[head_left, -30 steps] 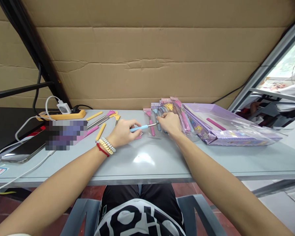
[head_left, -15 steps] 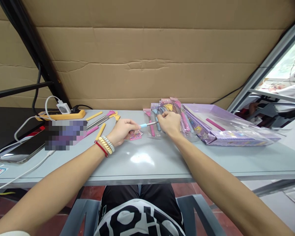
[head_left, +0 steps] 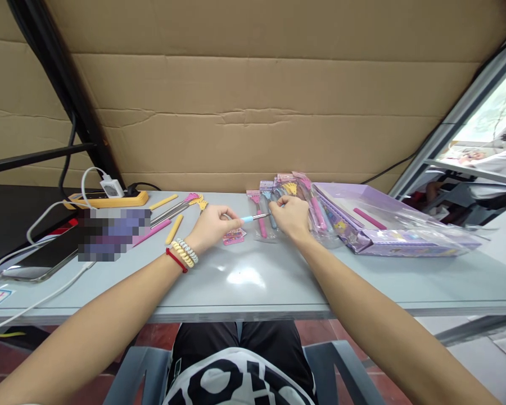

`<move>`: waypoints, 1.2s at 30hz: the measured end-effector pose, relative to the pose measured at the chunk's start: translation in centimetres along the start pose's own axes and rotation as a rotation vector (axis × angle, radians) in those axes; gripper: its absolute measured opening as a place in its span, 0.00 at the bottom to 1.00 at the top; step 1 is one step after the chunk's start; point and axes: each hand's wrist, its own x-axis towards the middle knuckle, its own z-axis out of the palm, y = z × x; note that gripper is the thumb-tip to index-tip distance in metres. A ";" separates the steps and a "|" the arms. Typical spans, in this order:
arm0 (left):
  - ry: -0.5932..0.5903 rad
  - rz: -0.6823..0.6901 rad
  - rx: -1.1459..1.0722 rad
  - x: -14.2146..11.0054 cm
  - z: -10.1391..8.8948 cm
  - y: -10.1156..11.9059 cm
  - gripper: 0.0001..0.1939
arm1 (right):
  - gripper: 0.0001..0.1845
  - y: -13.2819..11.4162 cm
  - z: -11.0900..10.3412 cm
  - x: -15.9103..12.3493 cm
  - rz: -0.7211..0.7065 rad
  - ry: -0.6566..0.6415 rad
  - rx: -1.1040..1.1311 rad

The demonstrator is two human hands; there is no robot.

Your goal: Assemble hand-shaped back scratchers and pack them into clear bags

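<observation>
Two hands meet near the table's (head_left: 253, 281) far edge: our left hand (head_left: 213, 228) pinches the tool's (head_left: 255, 217) blue handle, our right hand (head_left: 293, 216) closes on its metal end. Fingers hide the tool's head. Packets (head_left: 278, 191) behind are partly covered.

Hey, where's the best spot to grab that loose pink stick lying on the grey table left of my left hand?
Probably pinch the pink stick at its middle, coming from above: it lies flat on the grey table, with bare surface along its near side, though the yellow stick lies close on its right.
</observation>
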 end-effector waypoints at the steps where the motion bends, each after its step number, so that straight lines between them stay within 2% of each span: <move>1: -0.007 0.008 0.018 0.0 -0.1 0.0 0.11 | 0.10 0.0 0.1 0.0 0.004 0.002 0.007; 5: -0.007 0.049 0.113 0.0 0.0 -0.1 0.13 | 0.10 0.2 0.2 0.1 0.018 -0.005 0.038; 8: -0.020 0.124 0.215 -0.2 0.4 0.0 0.15 | 0.09 0.3 -0.1 0.7 0.039 0.020 0.141; 10: -0.078 0.193 0.240 -0.3 0.7 -0.1 0.17 | 0.07 0.3 -0.6 1.3 0.054 0.101 0.316; 13: -0.190 0.263 0.223 -0.4 1.4 -0.2 0.21 | 0.08 -0.2 -1.5 2.0 0.139 0.158 0.762; 16: -0.270 0.264 0.142 -0.4 1.9 -0.4 0.22 | 0.09 -1.0 -2.1 2.1 0.210 0.045 1.184; 20: -0.304 0.284 0.141 -0.4 2.3 -0.7 0.22 | 0.10 -2.1 -2.8 1.2 0.211 -0.161 1.460; 24: -0.362 0.301 0.223 -0.4 2.8 -0.8 0.22 | 0.10 -3.4 -4.0 0.2 0.182 -0.296 1.509; 30: -0.418 0.350 0.204 -0.5 2.7 -0.5 0.22 | 0.09 -6.4 -6.0 -0.7 -0.002 -0.532 1.450; 33: -0.464 0.344 0.167 -0.6 2.2 -0.3 0.20 | 0.13 -7.7 -6.0 -0.9 -0.036 -0.655 1.386; 36: -0.510 0.361 0.152 -0.6 1.7 -0.3 0.18 | 0.21 -8.8 -5.3 -1.2 -0.045 -0.693 1.366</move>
